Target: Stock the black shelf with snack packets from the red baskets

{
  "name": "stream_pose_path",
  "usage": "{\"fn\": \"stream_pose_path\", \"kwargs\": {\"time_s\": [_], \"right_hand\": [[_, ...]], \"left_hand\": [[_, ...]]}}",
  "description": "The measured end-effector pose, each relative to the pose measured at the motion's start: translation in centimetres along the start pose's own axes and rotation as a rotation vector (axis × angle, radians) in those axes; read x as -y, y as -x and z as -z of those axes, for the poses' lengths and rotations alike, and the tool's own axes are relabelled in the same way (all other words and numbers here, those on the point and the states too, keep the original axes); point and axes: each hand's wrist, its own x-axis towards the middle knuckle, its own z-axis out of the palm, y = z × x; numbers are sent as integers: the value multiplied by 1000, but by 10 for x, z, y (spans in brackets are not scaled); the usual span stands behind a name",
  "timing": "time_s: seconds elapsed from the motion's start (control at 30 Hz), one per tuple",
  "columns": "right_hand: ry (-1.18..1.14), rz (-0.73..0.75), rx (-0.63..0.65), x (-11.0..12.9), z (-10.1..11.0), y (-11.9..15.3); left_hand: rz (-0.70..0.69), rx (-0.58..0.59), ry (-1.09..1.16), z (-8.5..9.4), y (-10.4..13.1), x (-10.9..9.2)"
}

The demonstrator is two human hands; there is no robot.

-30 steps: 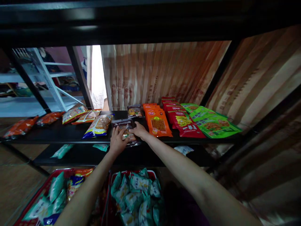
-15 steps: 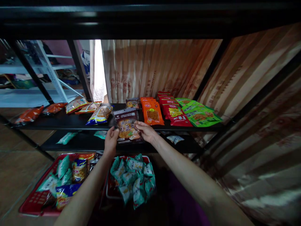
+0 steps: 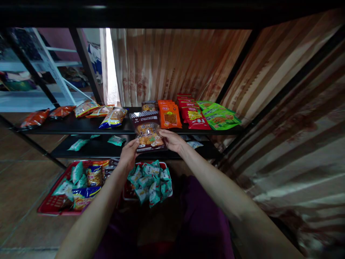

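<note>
Between my two hands is a dark brown bag of potato chips (image 3: 147, 132), its printed front turned up toward me. My left hand (image 3: 129, 154) pinches its lower left edge, and my right hand (image 3: 172, 141) grips its right edge. The bag is in front of the upper black shelf (image 3: 81, 126). Behind it on that shelf lies a similar brown bag (image 3: 149, 105). Orange snack packets (image 3: 170, 117), red packets (image 3: 194, 117) and green packets (image 3: 222, 117) lie in overlapping rows to the right of it.
Puffy snack bags (image 3: 113, 118) lie along the shelf's left part. The lower shelf (image 3: 94, 151) carries a few teal packets (image 3: 116, 140). On the floor stand a red basket (image 3: 50, 201) of mixed snacks and another basket (image 3: 125, 197) heaped with teal packets. A striped curtain (image 3: 151, 68) hangs behind.
The view has tipped down, so the shelves sit higher and more floor shows. The brown bag remains in both hands, its front now facing up more clearly; my left hand is lower on its edge.
</note>
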Motion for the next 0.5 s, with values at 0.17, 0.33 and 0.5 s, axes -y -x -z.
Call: {"fn": "stream_pose_path", "kwargs": {"time_s": [0.17,0.33,0.5], "right_hand": [[29,-61,104,1,-2,25],[42,-76,210,-4,-7,47],[31,-56,168,-16,-5,53]], "left_hand": [[-81,-118,25,-5,7,0],[-95,-145,35,-3,8,7],[-89,-95,-2,1,0,3]]}}
